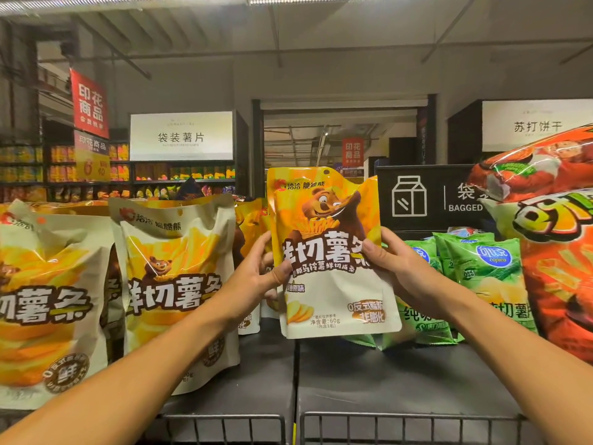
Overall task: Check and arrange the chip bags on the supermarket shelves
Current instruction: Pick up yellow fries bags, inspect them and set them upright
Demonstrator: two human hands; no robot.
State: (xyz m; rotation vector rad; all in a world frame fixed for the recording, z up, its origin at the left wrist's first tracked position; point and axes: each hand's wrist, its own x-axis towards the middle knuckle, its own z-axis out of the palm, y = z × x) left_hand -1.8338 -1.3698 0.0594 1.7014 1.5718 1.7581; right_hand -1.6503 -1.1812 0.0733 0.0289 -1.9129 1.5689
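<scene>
I hold a small yellow and white chip bag point(330, 261) with a cartoon bear upright above the dark shelf point(369, 377). My left hand point(256, 277) grips its left edge, thumb on the front. My right hand point(394, 268) grips its right edge. The bag's top right corner is folded forward. Two larger bags of the same brand point(173, 284) point(48, 300) stand upright on the left. More small bags of that kind point(248, 226) stand behind my left hand, partly hidden.
Green chip bags point(481, 274) lean at the right. Beyond them stands a big orange and red bag point(558, 245). A wire rail point(401, 425) runs along the shelf's front edge. A black "BAGGED" sign point(426, 197) stands behind. Other aisles lie far back.
</scene>
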